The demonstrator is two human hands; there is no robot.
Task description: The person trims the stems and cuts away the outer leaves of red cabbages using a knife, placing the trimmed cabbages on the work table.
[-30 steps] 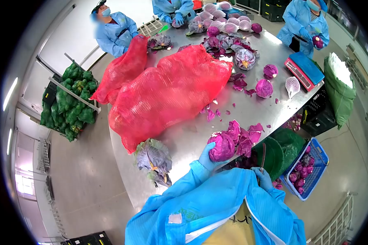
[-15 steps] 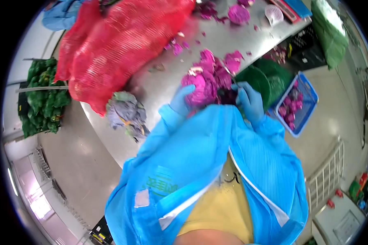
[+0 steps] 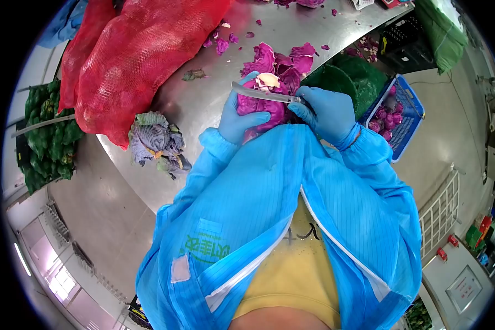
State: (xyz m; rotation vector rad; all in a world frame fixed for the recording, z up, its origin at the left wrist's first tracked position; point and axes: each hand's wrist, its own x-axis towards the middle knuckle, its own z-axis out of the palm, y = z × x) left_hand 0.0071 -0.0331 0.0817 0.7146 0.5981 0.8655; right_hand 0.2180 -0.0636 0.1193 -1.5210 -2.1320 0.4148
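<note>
Gripping a round purple cabbage [image 3: 270, 109] is the blue-gloved left hand [image 3: 237, 122]; the blue-gloved right hand [image 3: 332, 114] closes fingers on a silver knife [image 3: 261, 94].

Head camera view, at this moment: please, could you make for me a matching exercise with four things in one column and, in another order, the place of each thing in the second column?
Things:
1. Purple cabbage
2. Knife
3. Blue basket
4. Red mesh sack

Places:
A. Lying on the metal table, not held by either hand
B. Gripped in the right hand
C. Beside the table, with small purple heads inside
D. Held in the left hand

Right pairs: 1-D, 2-B, 3-C, 4-A
</note>
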